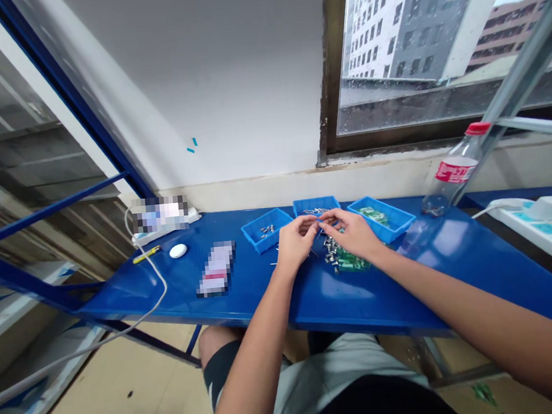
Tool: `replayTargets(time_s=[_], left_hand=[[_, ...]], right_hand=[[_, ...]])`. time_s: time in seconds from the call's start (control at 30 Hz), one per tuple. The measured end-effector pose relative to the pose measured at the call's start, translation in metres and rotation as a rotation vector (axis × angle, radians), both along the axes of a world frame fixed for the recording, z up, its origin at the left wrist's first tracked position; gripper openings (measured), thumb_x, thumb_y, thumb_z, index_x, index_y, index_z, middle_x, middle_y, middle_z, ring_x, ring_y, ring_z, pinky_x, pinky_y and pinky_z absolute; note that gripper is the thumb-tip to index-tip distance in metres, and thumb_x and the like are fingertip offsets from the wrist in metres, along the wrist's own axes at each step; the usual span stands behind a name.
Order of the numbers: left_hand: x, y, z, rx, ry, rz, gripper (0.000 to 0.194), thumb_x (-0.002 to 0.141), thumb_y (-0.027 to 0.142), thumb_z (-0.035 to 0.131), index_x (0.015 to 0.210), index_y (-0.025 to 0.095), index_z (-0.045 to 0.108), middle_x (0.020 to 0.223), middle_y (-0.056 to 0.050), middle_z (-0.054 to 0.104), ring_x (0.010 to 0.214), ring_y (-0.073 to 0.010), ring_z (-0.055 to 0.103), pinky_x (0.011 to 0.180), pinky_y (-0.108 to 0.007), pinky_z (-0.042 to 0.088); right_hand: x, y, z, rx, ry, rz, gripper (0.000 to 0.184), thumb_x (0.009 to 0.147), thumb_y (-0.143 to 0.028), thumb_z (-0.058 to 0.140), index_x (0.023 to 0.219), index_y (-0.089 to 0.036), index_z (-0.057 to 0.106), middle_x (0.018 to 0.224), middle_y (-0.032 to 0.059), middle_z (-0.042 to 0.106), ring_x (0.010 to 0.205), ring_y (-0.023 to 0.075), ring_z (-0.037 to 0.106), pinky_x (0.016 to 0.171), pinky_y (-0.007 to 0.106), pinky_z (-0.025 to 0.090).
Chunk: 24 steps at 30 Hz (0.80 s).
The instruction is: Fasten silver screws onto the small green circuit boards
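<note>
Head view: the bare left hand [296, 241] and bare right hand [353, 231] meet above a glossy blue tabletop [245, 300].
Left fingers: bent, thumb and fingertips drawn together; whether they grip a piece I cannot tell.
Right fingers: curled likewise, tips against or very near the left ones; anything pinched there is too small to make out.
Loose pile: small silvery metal parts [331, 254] mixed with green pieces [353, 263], on the tabletop beneath and beside the right hand.
Trays: three shallow blue plastic trays [403, 227] behind the hands; silvery bits in the left and middle ones, green pieces in the right.
Pile risk: the right wrist hangs close over the heap, so a careless sweep could scatter parts or push them among the wrong kind.
Fingertip risk: a tiny piece could slip from a light pinch and roll on the slick surface.
Tray risk: an elbow or knuckle knock could shift a tray and spill it.
</note>
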State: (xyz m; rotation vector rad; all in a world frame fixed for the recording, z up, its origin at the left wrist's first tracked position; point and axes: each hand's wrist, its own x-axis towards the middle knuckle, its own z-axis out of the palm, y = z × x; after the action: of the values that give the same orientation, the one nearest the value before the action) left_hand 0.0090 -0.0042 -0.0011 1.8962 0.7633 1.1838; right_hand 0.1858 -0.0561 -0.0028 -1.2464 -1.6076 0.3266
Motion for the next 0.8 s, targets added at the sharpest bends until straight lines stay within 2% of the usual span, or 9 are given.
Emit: replayTargets(time_s=[0.13,0.27,0.5,0.8], left_hand=[[0.0017,0.0013,-0.0008,-0.025,-0.023,0.012,0.037,0.089,0.020,0.069,0.126,0.018,0.062,0.095,-0.007,0.078,0.087,-0.0182,0.077,0.083,-0.030,0.062],[0.0024,0.0022,-0.0016,-0.054,-0.040,0.040,0.044,0.086,0.017,0.070,0.128,0.019,0.055,0.093,-0.004,0.076,0.081,-0.0151,0.076,0.079,-0.027,0.061],[0.0020,0.0055,-0.0067,-0.036,-0.040,0.021,0.039,0.084,0.017,0.072,0.120,0.018,0.059,0.091,-0.004,0.074,0.080,-0.0133,0.073,0.077,-0.024,0.059],[0.0018,0.0044,-0.0073,-0.014,0.021,-0.019,0.044,0.079,0.010,0.070,0.122,0.018,0.060,0.091,-0.003,0.077,0.078,-0.0135,0.073,0.078,-0.026,0.059]], right_hand=[[0.0003,0.0009,-0.0011,0.001,0.004,-0.010,0.023,0.093,-0.039,0.066,0.107,-0.022,0.072,0.100,0.0074,0.076,0.087,0.0232,0.072,0.077,0.038,0.061],[0.0000,0.0007,-0.0008,0.003,-0.008,-0.013,0.024,0.093,-0.039,0.066,0.108,-0.022,0.072,0.100,0.0072,0.077,0.087,0.0234,0.072,0.077,0.039,0.060],[-0.0015,-0.0003,0.0009,0.003,-0.001,-0.013,0.022,0.093,-0.038,0.065,0.107,-0.022,0.072,0.099,0.0075,0.076,0.086,0.0235,0.072,0.077,0.039,0.061],[-0.0026,-0.0036,0.0057,0.060,-0.053,0.019,0.021,0.095,-0.037,0.063,0.106,-0.024,0.074,0.102,0.0074,0.075,0.087,0.0237,0.071,0.078,0.039,0.060]])
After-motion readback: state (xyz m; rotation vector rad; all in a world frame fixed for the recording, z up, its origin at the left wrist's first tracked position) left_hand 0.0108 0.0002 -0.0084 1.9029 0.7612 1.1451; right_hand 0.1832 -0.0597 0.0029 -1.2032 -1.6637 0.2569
